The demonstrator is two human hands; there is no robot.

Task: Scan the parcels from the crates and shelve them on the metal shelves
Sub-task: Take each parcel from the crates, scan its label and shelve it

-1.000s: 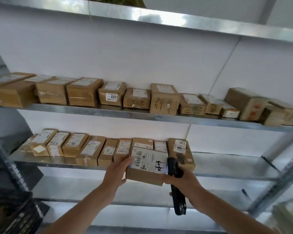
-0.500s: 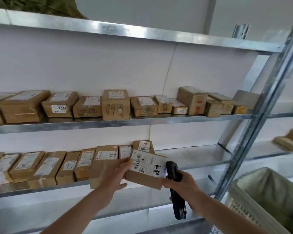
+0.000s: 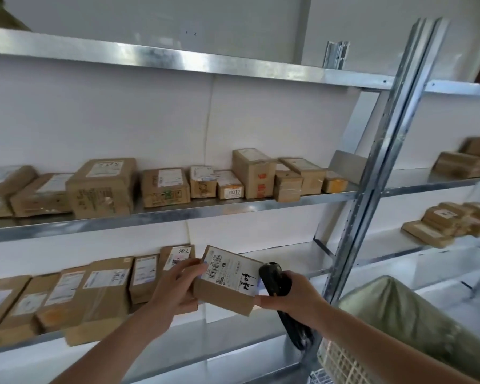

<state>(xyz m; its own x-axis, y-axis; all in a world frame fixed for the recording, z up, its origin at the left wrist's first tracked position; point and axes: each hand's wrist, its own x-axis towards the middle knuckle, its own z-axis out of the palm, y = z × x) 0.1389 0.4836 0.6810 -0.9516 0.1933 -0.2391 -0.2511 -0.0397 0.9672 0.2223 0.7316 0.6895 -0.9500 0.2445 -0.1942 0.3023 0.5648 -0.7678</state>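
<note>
The parcel [image 3: 227,279] sits tilted between my hands, off the lower shelf's [image 3: 288,252] front edge; my left hand [image 3: 175,289] grips its side, my right hand [image 3: 294,295] clutches the scanner [image 3: 275,278].

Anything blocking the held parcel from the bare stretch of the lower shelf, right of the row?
Nothing visible. The parcel, held between the left hand and the right hand holding the scanner, hangs before the bare lower shelf; the nearest shelved box sits to its left.
</note>
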